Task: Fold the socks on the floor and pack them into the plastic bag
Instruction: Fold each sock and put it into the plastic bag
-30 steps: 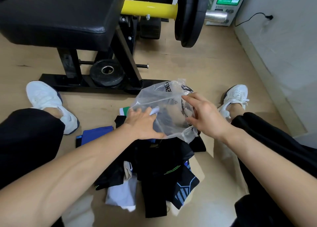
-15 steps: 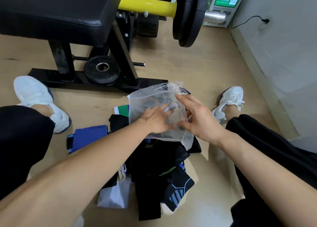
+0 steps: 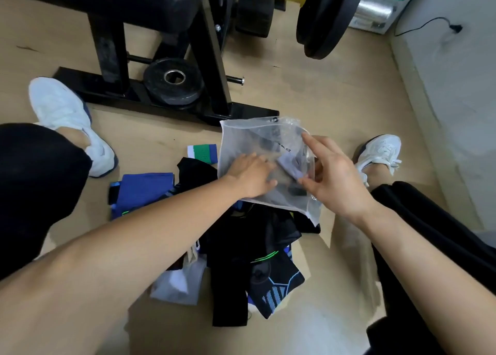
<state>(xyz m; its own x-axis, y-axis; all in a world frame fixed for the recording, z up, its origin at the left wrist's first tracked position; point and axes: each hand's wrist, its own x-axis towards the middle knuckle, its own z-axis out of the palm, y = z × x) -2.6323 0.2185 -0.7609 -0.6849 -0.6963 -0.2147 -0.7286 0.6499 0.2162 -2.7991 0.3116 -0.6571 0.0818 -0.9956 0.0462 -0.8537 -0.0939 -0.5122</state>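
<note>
Clearly, plastic bag (image 3: 249, 137) covers left fingers (image 3: 261, 164); right fingers (image 3: 312, 144) grip it.

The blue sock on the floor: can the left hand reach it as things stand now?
Probably yes, but not at once. The left hand is inside the plastic bag and must come out first. The blue sock lies largely uncovered beside that forearm.

The plastic bag (image 3: 249, 137) is thin, cloudy film, crinkled and faintly glossy, and the near socks (image 3: 236, 247) are matt knitted cloth. The floor (image 3: 335, 91) looks like smooth pale wood. On the far side, the bench pad (image 3: 107, 0) is black and leather-like, and the weight plate (image 3: 185, 91) is matt black with a bright metal bore.
</note>
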